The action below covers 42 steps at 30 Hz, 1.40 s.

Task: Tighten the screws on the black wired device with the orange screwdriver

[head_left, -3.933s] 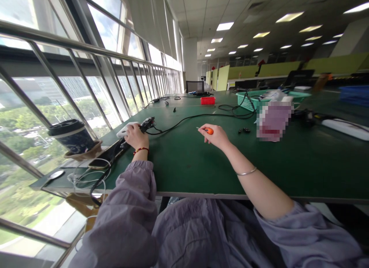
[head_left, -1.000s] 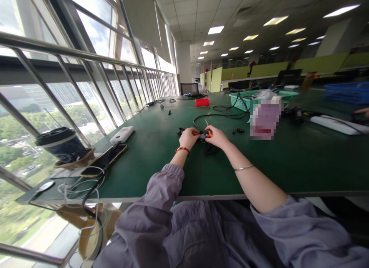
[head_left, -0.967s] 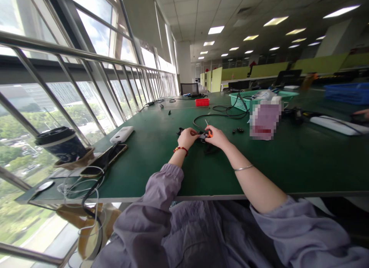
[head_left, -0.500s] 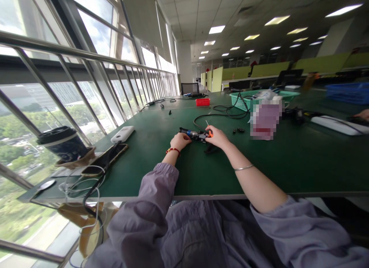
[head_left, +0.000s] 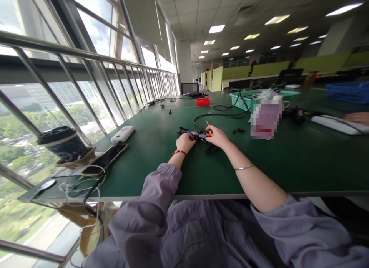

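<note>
Work is centred on a black device (head_left: 201,136) with a blue section, laid low over the green table (head_left: 230,170) in front of the body and between the two hands. Its body is grasped by the curled fingers of the left hand (head_left: 186,143); how firmly cannot be told. An orange-handled tool (head_left: 211,133) is grasped in the right hand (head_left: 216,136), its thin shaft pointed up and away from the device, while the device's right end is touched by the fingertips of the same hand. A black cable (head_left: 198,120) is looped behind the hands; where it is joined is hidden. Small black parts (head_left: 238,130) are left lying to the right, apart from the hands.

The step in hand is judged to be steadying and positioning the device by finger, since the tool's tip is not applied to it. For the tool to be used, its shaft would need to be turned downward and the device kept still.
</note>
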Available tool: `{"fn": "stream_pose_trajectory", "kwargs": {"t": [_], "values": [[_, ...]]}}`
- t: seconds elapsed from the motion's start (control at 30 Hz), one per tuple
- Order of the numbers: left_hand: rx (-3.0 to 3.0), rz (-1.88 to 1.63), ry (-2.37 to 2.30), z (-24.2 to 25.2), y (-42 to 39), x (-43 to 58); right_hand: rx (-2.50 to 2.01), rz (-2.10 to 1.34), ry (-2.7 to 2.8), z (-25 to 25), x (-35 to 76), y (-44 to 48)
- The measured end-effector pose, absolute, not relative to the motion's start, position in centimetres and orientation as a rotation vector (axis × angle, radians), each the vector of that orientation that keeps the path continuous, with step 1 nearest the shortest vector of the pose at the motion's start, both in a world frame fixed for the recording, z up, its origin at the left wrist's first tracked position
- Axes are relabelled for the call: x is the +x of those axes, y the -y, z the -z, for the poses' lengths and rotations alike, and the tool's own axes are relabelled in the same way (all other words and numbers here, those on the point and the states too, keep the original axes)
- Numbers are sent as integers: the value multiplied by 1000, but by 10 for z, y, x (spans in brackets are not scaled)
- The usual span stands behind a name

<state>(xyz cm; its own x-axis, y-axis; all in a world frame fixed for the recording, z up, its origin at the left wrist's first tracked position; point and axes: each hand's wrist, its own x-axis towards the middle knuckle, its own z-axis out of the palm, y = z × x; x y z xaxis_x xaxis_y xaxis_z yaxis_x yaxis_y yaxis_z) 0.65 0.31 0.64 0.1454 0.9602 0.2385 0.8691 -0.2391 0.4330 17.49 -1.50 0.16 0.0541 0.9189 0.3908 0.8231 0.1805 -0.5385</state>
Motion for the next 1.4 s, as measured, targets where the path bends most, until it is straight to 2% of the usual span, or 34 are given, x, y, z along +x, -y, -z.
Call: {"fn": "stream_pose_trajectory", "kwargs": {"t": [0.23,0.5,0.77,1.0,1.23,1.4], "values": [[2207,-741,-1769,-8,-3,7,-1659,-149,1710,2,174,13],[2511,-1077,-1473,-19,13,22,-1609,-133,1783,1,171,13],[2634,-1024,-1445,-14,8,19,-1650,-221,1626,-4,172,14],[2679,-940,-1410,-12,8,21,-1487,-60,1402,-21,172,26],[3023,-721,-1267,-20,10,18,-1284,24,1188,-37,169,36],[2892,-860,-1467,-18,4,9,-1248,117,1068,-44,169,44]]}}
